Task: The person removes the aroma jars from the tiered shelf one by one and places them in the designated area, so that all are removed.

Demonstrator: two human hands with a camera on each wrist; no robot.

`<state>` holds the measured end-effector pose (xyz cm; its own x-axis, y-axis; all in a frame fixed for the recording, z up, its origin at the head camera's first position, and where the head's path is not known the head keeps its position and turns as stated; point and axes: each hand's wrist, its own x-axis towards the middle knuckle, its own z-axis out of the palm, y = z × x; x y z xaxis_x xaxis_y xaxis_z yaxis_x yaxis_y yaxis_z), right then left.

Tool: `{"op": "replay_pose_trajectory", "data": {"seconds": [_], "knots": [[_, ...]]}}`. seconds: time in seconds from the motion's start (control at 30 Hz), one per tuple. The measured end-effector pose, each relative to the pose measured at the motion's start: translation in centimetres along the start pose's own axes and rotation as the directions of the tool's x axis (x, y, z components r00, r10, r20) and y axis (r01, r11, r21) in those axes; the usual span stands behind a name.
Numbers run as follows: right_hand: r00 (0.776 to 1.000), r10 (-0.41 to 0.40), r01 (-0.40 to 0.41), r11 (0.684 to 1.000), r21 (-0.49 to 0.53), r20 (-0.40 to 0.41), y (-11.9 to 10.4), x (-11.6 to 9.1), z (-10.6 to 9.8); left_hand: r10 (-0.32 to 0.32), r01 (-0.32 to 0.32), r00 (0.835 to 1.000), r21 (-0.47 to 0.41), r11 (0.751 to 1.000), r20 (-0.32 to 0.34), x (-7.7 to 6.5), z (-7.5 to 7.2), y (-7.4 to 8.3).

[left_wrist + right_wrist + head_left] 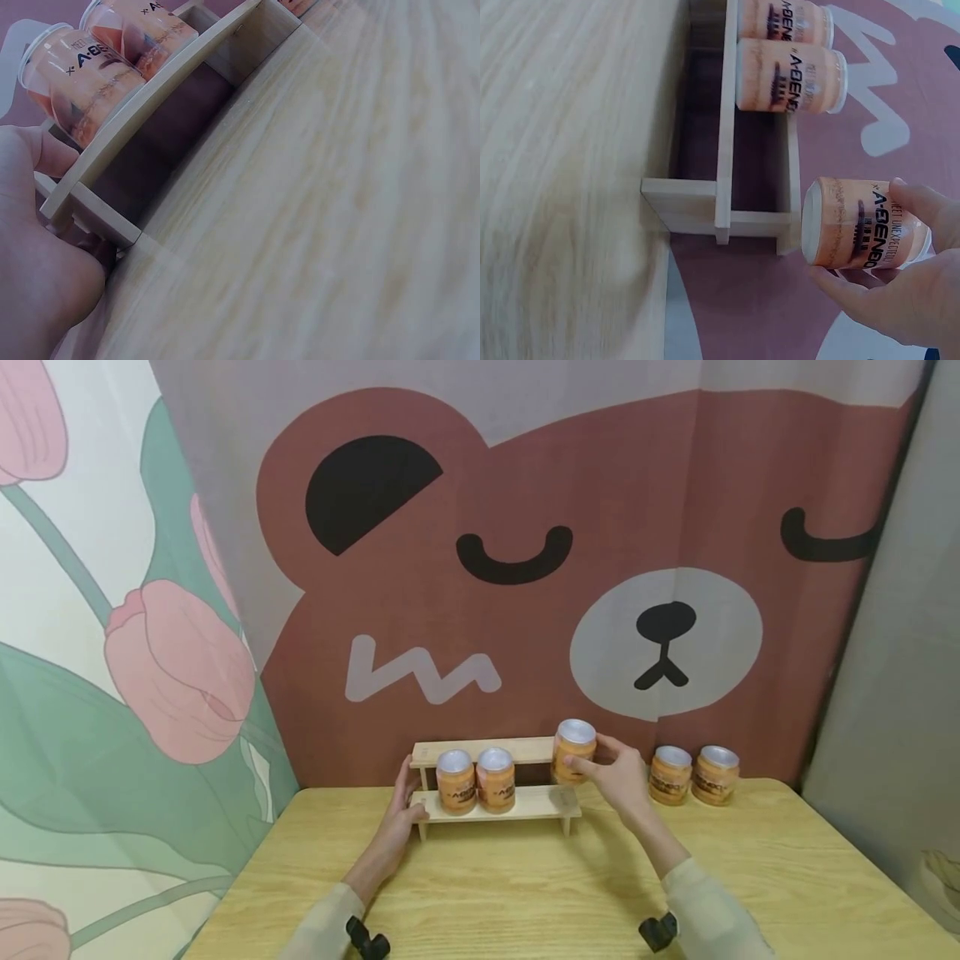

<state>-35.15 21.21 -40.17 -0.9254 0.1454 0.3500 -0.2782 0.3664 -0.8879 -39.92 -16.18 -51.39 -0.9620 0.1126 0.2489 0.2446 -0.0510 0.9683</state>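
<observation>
Within the right hand (619, 779), a pinched upright can (574, 748); left hand (395, 827) grips the shelf (538, 802)

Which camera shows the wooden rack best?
The head view: both levels of the rack show nearly end to end, though cans hide bits. The left wrist view shows it slanted, mostly its lower level; the right wrist view shows its right end, cutting off part.

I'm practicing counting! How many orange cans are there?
5: two orange cans on the wooden rack's lower shelf, one in the right hand, two on the table, right of the rack. Others could be hidden.
</observation>
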Motion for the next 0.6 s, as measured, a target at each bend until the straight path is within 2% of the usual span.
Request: {"op": "replay_pose_trajectory", "data": {"seconds": [0.37, 0.6], "knots": [[0.999, 0.044, -0.042, 0.996, 0.072, -0.017, 0.6, 0.7, -1.8, -0.009, 0.009, 1.0, -0.003, 1.0, 0.004, -0.1, -0.2, 0.2], [0.996, 0.086, -0.084, 0.994, 0.067, -0.031, 1.6, 1.2, -2.8, 0.0, 0.0, 1.0, -0.012, 1.0, 0.015, -0.2, 0.1, 0.3]]}}
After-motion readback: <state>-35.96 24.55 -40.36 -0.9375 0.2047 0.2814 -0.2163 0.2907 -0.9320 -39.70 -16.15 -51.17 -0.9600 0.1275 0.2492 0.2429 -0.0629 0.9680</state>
